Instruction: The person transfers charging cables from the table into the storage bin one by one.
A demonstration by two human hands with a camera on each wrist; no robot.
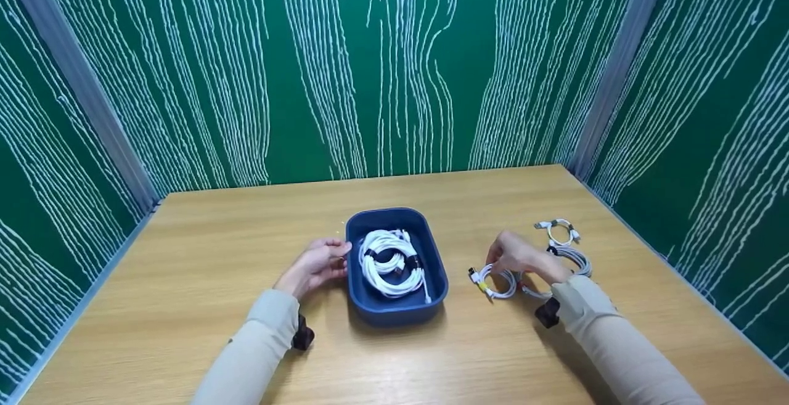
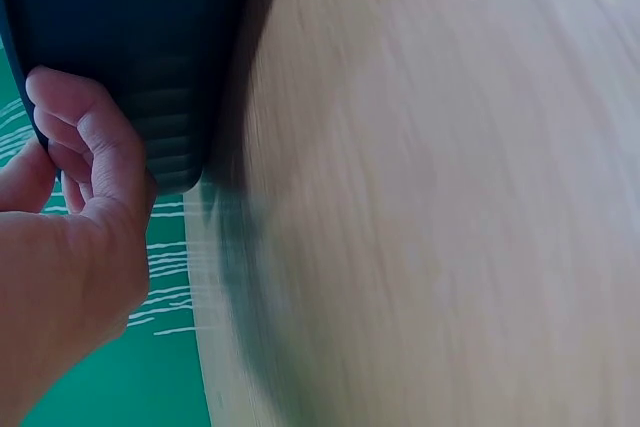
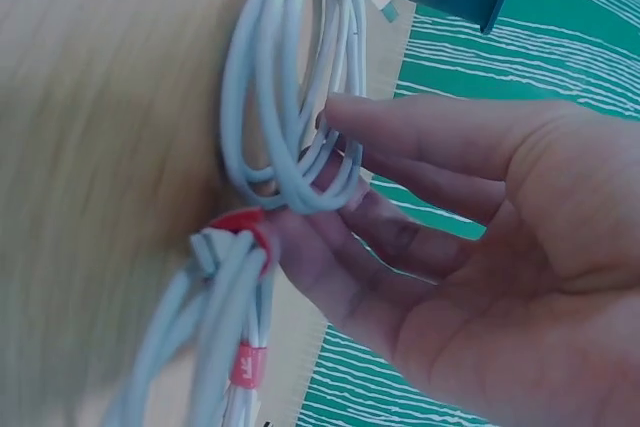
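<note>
A dark blue tray [image 1: 434, 254] sits mid-table with several white coiled cables [image 1: 389, 262] in it. My left hand [image 1: 320, 262] grips its left rim; in the left wrist view the curled fingers [image 2: 85, 142] lie against the tray's ribbed wall [image 2: 150, 57]. My right hand [image 1: 515, 256] is on a white cable coil with a yellow tie [image 1: 496, 283], right of the tray. Seen from the right wrist, that hand [image 3: 335, 162] pinches this coil's [image 3: 275, 97] loops between its fingertips. A second coil with a red tie [image 3: 240, 232] lies just beside it.
Two more white coils lie at the right: a small one [image 1: 558, 230] farther back and a larger one [image 1: 574, 260] behind my right hand. The wooden table [image 1: 203, 238] is enclosed by green patterned walls [image 1: 394, 66] on three sides.
</note>
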